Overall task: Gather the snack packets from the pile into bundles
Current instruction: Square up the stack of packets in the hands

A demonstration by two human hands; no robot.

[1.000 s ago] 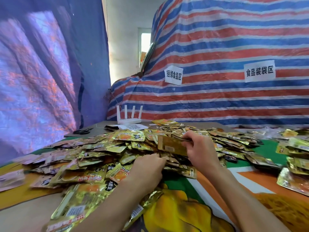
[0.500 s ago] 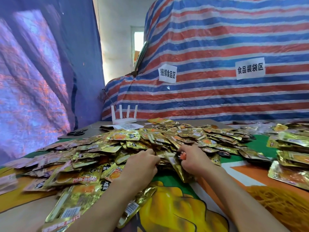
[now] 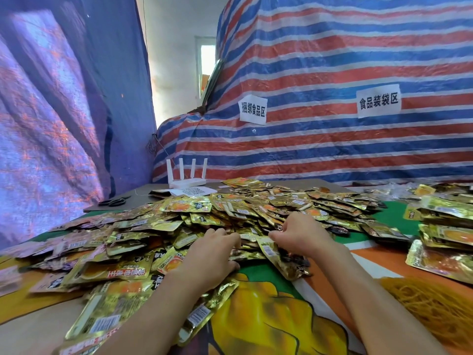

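My right hand (image 3: 302, 234) pinches a few packets (image 3: 281, 257) at the near edge of the pile (image 3: 230, 208) on the bench (image 3: 30, 336), left hand (image 3: 212, 254) curled into it, grip unclear; best to square the edges before adding another.

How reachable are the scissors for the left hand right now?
Probably yes, with a long stretch. The scissors lie flat on the table's far left, past the pile of snack packets. Nothing tall stands between, but the left hand grips packets in it.
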